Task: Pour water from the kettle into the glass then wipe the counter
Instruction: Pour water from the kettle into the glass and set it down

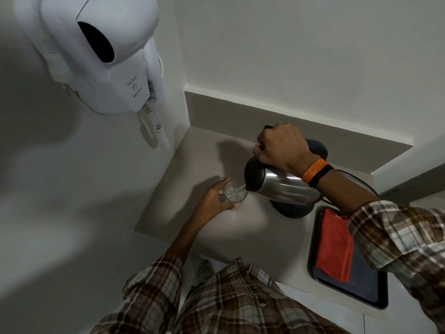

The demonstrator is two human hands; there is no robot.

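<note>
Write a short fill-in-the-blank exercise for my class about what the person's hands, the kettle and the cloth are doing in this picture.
1. The right hand tilts the kettle so that ____ streams from its spout.
2. The left hand holds the ____, which is catching the stream.
3. The folded cloth lying on the dark tray is ____ in colour.
4. The white appliance mounted on the wall at upper left is a hair ____.

Missing words: water; glass; red; dryer
</note>
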